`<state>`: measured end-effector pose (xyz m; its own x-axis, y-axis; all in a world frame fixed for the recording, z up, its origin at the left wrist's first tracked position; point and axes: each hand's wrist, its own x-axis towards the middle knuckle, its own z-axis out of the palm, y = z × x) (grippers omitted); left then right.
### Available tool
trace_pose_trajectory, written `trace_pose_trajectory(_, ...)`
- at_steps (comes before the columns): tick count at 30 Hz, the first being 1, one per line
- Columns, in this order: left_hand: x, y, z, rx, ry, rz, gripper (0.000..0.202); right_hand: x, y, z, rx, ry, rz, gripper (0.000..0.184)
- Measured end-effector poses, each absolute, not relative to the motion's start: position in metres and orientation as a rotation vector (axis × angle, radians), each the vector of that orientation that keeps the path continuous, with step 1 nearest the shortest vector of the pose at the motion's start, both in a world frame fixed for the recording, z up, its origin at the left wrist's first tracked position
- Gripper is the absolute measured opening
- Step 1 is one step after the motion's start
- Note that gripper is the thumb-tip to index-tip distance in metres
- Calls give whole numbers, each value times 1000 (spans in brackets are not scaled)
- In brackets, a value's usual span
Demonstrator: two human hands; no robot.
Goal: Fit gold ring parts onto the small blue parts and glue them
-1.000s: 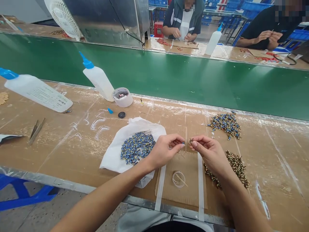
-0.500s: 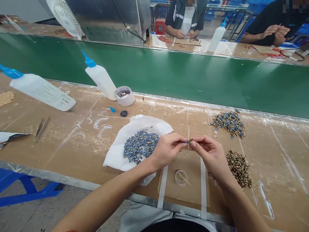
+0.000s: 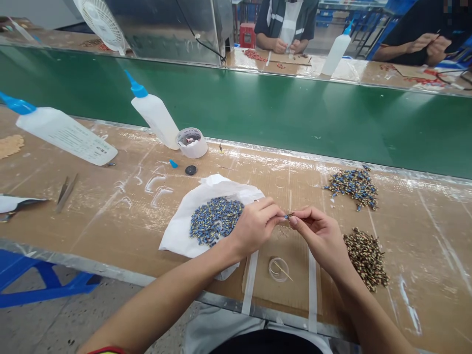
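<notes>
My left hand (image 3: 255, 224) pinches a tiny blue piece (image 3: 286, 217) between thumb and forefinger. Against it, my right hand (image 3: 320, 236) pinches a small brownish piece (image 3: 291, 214); the two pieces meet at the fingertips, and whether they are joined I cannot tell. Left of my hands, a pile of blue and yellow pieces (image 3: 210, 223) lies on a white sheet (image 3: 177, 231). Brown and gold pieces (image 3: 365, 258) are heaped beside my right wrist, and a pile of blue-and-brown pieces (image 3: 352, 187) sits beyond it. Below my hands stands a small clear cup (image 3: 275, 272) with a thin stick (image 3: 283, 272) in it.
Two white bottles with blue nozzles, one leaning (image 3: 157, 118) and one lying (image 3: 66, 135), are at the left, near a tape roll (image 3: 192, 147) and tweezers (image 3: 67, 194). A green belt (image 3: 258, 108) runs across; beyond it two people (image 3: 285, 29) work by another bottle (image 3: 337, 51).
The view has shifted slightly. My hands stay together at nearly the same spot, with the left fingers turned a little around the blue piece.
</notes>
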<state>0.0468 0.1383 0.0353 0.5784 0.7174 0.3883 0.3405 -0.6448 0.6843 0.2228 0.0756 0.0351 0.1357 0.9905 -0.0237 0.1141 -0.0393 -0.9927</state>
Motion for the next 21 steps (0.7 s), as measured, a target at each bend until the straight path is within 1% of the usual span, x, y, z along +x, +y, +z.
trace_pose_trajectory(6,45,136,34,2603,862,768,30,222,74,28,-1401,-1241,1080,26)
trace_pose_trajectory(15,44,140,32,2618,799,583,21,221,74,20,-1417,-1397,1016,22)
trace_pose_trajectory(21,39,147,38,2308,724,528,18,225,74,20,-1409,-1525,1032,20)
